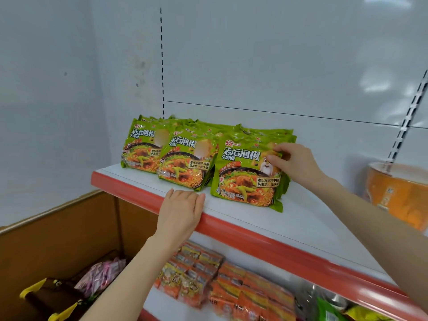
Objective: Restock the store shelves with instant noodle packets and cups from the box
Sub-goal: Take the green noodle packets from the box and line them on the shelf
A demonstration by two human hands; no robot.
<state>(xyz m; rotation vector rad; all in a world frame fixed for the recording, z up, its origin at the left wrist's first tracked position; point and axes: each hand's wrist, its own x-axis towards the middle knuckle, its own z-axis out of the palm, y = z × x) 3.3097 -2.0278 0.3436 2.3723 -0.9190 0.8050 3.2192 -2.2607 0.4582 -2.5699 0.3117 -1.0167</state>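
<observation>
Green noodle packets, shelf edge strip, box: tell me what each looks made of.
Green noodle packets: thin plastic film, glossy, with glare and crinkled seams. Shelf edge strip: smooth red, slightly shiny, probably plastic. Box: matte brown, likely cardboard.

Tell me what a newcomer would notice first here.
The bright green noodle packets stand out first, lined up in rows on the white upper shelf. The right hand pinches the top corner of the rightmost packet, while the left hand rests on the shelf's red edge. A big orange noodle cup sits blurred at the far right.
</observation>
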